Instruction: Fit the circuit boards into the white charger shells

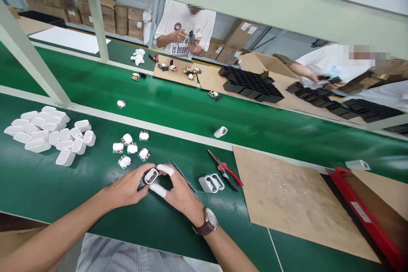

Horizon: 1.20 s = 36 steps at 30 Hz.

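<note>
Left hand [127, 189] and right hand [178, 193] (white cots on two fingers) meet low over the desk [47, 187], fingertips pinched on one shell [151, 175] between them. Spare shells [212, 182] lie just right of the right hand, with pliers [225, 170] beyond and boards [130, 148] just above.

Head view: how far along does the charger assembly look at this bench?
Looks done: two filled shells lie side by side by the red-handled pliers. In hand: left hand and right hand hold one white charger shell, open end up. Apparently still to do: a cluster of loose circuit modules and a pile of empty shells.
</note>
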### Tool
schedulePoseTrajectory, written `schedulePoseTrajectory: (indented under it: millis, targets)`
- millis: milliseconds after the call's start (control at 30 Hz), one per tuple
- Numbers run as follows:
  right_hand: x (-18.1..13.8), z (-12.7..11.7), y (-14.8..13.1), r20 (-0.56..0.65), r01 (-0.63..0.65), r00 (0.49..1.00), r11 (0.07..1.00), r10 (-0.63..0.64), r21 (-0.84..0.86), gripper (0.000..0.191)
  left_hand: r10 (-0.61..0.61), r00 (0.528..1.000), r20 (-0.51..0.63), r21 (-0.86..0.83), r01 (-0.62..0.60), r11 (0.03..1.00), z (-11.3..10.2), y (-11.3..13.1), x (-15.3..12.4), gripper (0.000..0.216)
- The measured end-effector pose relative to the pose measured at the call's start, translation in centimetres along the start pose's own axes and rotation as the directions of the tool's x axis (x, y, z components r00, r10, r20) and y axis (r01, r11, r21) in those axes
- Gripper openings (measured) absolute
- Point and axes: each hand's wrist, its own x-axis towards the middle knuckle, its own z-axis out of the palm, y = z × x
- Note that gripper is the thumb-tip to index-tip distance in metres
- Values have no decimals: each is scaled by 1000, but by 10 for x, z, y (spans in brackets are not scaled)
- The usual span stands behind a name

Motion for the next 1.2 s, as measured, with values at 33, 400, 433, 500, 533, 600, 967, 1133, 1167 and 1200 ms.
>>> schedulePoseTrajectory:
  millis: [33,400,433,500,533,600,967,1133,1167,1200]
  targets:
    - [-1,1,3,-52,-25,998,999,27,31,36,64,997,-51,47,-62,997,1,0,0,66]
    - [-11,9,15,-134,-40,990,999,41,9,43,359,916,-181,316,-291,903,9,4,2,12]
    - [-11,8,14,-129,-34,991,999,36,19,45,309,936,-167,271,-258,927,9,6,3,13]
    - [-12,4,13,-119,-16,993,998,23,55,47,145,973,-179,55,-138,989,9,11,6,10]
    - [-12,3,11,-114,-6,993,997,16,81,48,17,981,-195,-131,-43,990,9,13,8,9]
    - [-14,0,9,-120,17,993,989,1,145,48,-294,946,-136,-570,168,804,8,20,14,14]
    - [-19,-1,7,-239,117,969,967,-61,228,46,-603,769,215,-939,333,91,6,50,25,25]
    - [-19,-1,7,-234,72,972,979,-25,193,47,-487,863,-135,-628,306,716,-33,22,54,36]
    - [-19,0,7,-229,62,973,982,-20,177,47,-412,871,-268,-418,281,864,-52,11,68,36]
    - [-19,1,7,-223,53,975,986,-17,157,46,-310,867,-391,-135,279,951,-74,-2,84,34]
